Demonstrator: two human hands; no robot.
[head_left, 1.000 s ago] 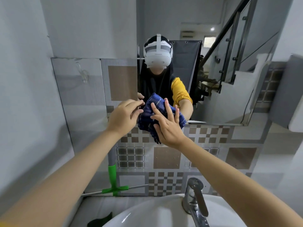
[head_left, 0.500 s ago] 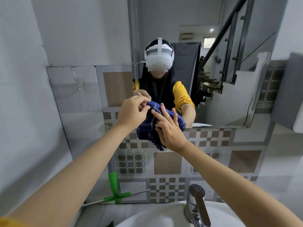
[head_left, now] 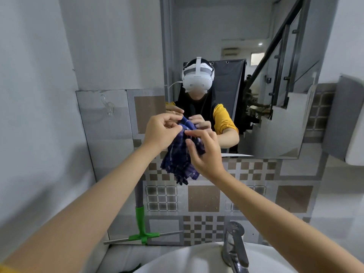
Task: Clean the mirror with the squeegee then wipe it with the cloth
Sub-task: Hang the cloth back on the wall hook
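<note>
head | left hand (head_left: 160, 131), right hand (head_left: 204, 152) both pinch soft, limp blue plaid cloth (head_left: 180, 160) | regrip bunched top, 12 o'clock

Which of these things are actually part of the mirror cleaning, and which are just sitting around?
Part of the job:
mirror
blue checked cloth, held by left hand and right hand
green squeegee, leaning against the tiled wall

Just there:
tap
white basin
clear wall hook
</note>
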